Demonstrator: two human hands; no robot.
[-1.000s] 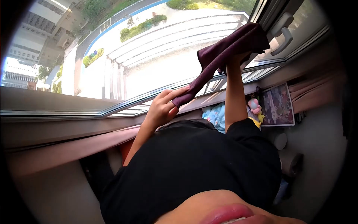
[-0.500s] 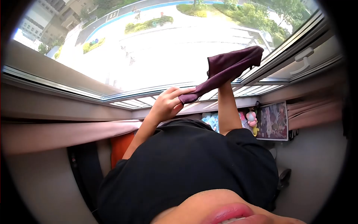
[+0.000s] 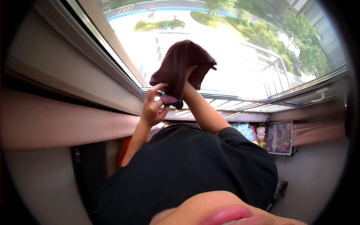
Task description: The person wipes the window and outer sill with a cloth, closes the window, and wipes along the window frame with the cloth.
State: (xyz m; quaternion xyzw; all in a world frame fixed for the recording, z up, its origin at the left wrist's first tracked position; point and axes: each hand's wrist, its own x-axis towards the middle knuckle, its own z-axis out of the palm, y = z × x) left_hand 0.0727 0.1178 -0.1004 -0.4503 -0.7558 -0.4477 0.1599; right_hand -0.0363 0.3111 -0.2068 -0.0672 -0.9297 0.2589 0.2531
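Observation:
A dark purple cloth [image 3: 175,67] is held up in front of the window glass, its upper part bunched into a rounded hood. The thumb and fingers of my left hand [image 3: 153,107] pinch its lower left corner, where a lighter purple fold shows. My right hand [image 3: 191,70] is mostly under the cloth, which drapes over it; only a sliver of hand and the wrist show, and the fingers are hidden. Whether the cloth touches the glass I cannot tell.
A window frame [image 3: 112,52] rises on the left, with a white handle [image 3: 320,95] on the right. Pink curtains [image 3: 71,122] hang at both sides. Below the sill at right are a pink toy [image 3: 260,132] and a framed picture [image 3: 278,138]. Trees and pavement show outside.
The view has turned right. My right hand and the cloth have swung left across the window, close to my left hand. The cloth went from stretched out to bunched; my left hand still holds its corner.

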